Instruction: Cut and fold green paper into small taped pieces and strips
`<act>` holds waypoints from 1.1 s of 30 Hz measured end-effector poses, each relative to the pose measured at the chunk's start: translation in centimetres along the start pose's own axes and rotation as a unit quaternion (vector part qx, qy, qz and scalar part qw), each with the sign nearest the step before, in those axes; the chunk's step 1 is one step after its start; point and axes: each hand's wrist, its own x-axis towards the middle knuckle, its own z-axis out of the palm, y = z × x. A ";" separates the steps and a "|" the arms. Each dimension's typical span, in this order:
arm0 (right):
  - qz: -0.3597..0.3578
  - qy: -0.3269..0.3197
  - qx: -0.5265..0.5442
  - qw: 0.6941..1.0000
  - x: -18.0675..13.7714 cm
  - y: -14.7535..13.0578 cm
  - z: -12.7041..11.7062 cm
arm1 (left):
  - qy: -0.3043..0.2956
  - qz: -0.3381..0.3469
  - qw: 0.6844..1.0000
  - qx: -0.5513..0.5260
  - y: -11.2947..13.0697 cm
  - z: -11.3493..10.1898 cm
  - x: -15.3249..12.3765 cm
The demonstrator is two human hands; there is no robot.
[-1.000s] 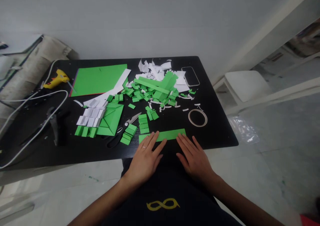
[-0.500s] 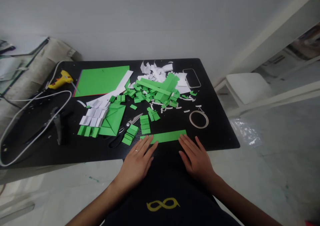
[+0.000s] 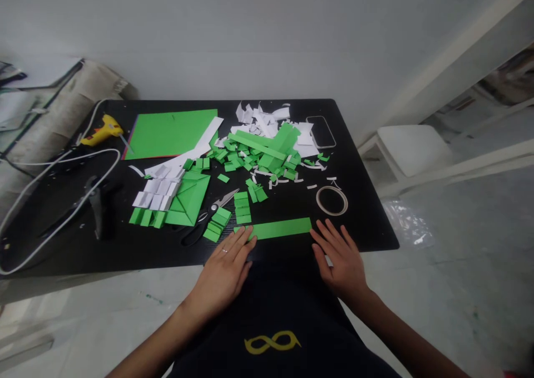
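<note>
A long green paper strip [image 3: 278, 228] lies flat near the front edge of the black table [image 3: 375, 222]. My left hand [image 3: 225, 269] lies flat and open, its fingertips touching the strip's left end. My right hand [image 3: 340, 255] is open too, fingers spread on the table just right of the strip's other end, apart from it. Black-handled scissors [image 3: 208, 216] lie left of the strip, between small stacks of folded green pieces [image 3: 242, 206].
A roll of tape [image 3: 331, 199] sits right of centre, a phone [image 3: 320, 131] at the back right. A heap of green and white paper scraps [image 3: 261, 144], a green sheet [image 3: 171, 133], a yellow glue gun [image 3: 102, 131] with white cable [image 3: 62, 211], and a white chair [image 3: 411, 147] surround them.
My left hand has slid left along the strip toward its end. My right hand has moved right, off the strip's right end, and spread its fingers.
</note>
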 end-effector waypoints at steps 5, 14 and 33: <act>0.004 0.032 0.004 0.999 0.6 0.5 -0.2 | 0.008 -0.007 1.000 -0.017 0.1 0.0 0.0; -0.083 -0.042 0.145 0.985 4.3 -2.7 0.6 | 0.017 -0.011 1.000 -0.022 0.2 0.1 0.1; -0.069 -0.092 0.126 0.985 3.5 -2.7 0.8 | 0.018 0.003 1.000 0.008 -0.6 -1.6 -1.2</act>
